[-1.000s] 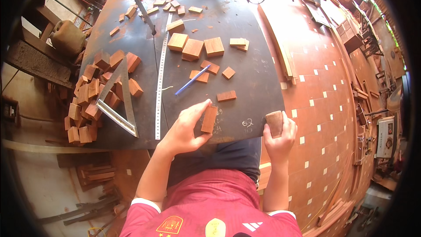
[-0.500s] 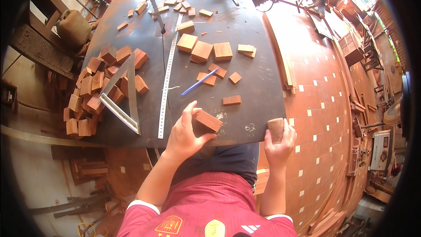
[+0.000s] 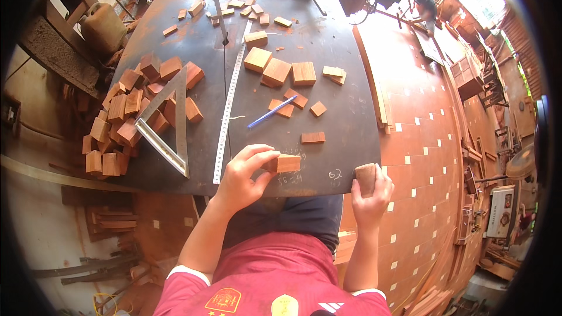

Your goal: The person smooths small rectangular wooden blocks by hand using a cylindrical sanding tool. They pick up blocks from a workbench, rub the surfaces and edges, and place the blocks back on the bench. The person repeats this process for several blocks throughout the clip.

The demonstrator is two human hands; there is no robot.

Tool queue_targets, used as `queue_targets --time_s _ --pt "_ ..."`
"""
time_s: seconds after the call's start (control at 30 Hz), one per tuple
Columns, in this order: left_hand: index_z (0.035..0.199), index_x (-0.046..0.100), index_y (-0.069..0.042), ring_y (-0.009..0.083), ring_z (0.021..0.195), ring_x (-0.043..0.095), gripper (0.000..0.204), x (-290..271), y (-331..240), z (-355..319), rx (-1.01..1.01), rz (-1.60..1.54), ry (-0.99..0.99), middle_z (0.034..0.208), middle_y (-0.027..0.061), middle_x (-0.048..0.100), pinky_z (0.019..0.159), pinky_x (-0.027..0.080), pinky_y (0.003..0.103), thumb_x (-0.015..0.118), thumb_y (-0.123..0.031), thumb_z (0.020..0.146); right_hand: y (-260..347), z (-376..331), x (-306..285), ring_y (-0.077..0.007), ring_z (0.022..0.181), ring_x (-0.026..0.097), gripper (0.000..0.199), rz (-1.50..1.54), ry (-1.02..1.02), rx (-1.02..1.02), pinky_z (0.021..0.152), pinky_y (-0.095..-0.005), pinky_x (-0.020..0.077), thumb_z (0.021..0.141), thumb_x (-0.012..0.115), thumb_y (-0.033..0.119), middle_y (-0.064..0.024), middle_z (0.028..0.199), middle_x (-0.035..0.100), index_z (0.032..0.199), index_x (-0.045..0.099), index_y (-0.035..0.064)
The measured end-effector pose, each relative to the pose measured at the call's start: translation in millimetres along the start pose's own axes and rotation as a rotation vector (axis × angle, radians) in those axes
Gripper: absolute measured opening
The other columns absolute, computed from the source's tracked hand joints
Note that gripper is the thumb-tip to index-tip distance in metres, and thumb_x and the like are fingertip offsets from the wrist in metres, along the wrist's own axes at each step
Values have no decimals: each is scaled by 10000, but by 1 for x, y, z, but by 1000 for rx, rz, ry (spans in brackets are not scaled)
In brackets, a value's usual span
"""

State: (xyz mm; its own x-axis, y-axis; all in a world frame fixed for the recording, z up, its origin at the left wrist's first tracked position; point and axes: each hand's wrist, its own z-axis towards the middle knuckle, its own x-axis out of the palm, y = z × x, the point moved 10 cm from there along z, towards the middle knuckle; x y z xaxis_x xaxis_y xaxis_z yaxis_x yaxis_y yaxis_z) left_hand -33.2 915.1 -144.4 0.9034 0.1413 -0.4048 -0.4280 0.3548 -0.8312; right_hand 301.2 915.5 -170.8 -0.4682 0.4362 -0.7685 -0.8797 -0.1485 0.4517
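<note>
My left hand (image 3: 241,180) grips a small reddish wooden block (image 3: 288,164) between thumb and fingers, just above the near edge of the dark tabletop (image 3: 263,184). Closed around a brown, rounded piece (image 3: 366,178) is my right hand (image 3: 374,195), at the table's near right corner; whether that piece is wood or wrapped sandpaper I cannot tell. Beyond the left hand lie a small flat block (image 3: 312,137) and a blue pen (image 3: 272,112) resting on another block. Several larger blocks (image 3: 276,72) stand in a row farther back.
On the left, a metal set square (image 3: 161,140) leans over a heap of wooden blocks (image 3: 117,108). A white measuring tape (image 3: 229,105) runs along the tabletop beside a slot with an upright blade (image 3: 216,6). Offcuts lie at the back. Another person (image 3: 424,9) works at far right.
The block in my left hand has turned, so a longer side now faces me. My right hand has stayed near the corner, still around the brown piece. The view has shifted slightly.
</note>
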Motion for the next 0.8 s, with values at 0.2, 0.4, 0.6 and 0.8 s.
queue_targets --time_s 0.2,0.4,0.6,0.8 --pt "1412 688 -62 262 1054 744 667 0 -7 2 62 88 1 1192 140 739 908 605 362 890 18 781 3 0 -1 -386 1144 589 675 23 -36 -13 986 -522 516 781 878 115 -189 1227 636 1410 650 23" --pt "1476 627 -55 223 1034 741 679 -14 21 -2 -190 1 -103 1151 130 754 929 593 348 889 -28 849 -1 -4 -3 -382 1140 595 681 80 -83 -5 980 -515 521 770 878 92 -185 1234 639 1407 651 13" --pt "1387 673 -29 280 1199 716 527 -5 15 -5 -115 -109 -75 1291 177 724 1046 564 385 805 41 881 7 -2 -3 -382 1149 604 685 39 -45 -14 985 -511 526 766 881 83 -189 1256 657 1403 646 -11" --pt "1279 734 -30 364 1342 645 526 17 -11 8 56 -3 60 1418 197 664 1099 539 450 922 -88 791 37 -10 -5 -422 1175 684 664 353 30 -23 1032 -483 545 820 879 98 -258 1303 691 1403 613 -75"
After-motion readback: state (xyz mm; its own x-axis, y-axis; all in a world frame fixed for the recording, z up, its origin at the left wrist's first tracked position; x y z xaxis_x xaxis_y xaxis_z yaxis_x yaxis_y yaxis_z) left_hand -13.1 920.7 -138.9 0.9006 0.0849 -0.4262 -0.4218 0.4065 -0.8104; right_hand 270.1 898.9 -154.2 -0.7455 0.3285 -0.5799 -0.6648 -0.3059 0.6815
